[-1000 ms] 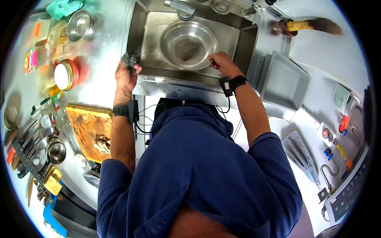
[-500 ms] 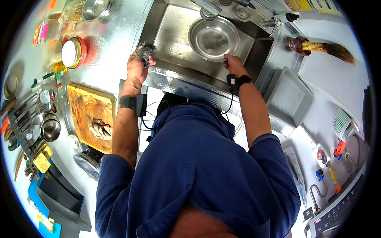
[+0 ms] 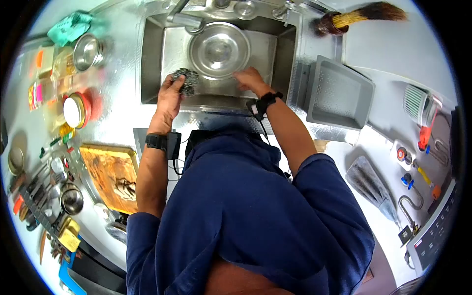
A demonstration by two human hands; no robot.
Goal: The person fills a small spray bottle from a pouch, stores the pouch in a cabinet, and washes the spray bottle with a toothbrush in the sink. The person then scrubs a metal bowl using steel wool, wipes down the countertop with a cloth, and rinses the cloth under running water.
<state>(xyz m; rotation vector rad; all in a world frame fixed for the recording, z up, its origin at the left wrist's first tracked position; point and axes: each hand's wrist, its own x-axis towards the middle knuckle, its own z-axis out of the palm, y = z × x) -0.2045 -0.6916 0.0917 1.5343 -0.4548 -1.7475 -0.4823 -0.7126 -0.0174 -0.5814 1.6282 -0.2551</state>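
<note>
A round metal pan (image 3: 219, 50) lies in the steel sink (image 3: 169, 54), partly below the faucet (image 3: 186, 20). My left hand (image 3: 170, 96) is closed on a dark wire scrubber (image 3: 186, 82) over the sink's near left part. At the pan's lower right rim is my right hand (image 3: 251, 80), its fingers curled against the edge of the pan.
A grey plastic tub (image 3: 340, 93) sits right of the sink, with a brush (image 3: 361, 17) behind it. On the left are a metal bowl (image 3: 86, 52), a lidded jar (image 3: 74, 111), a wooden board (image 3: 109, 178) and a utensil rack (image 3: 42, 211).
The view has shifted. My left hand has moved with the scrubber from the sink's left edge to over the basin, nearer the pan. The right hand remains at the pan's rim.
</note>
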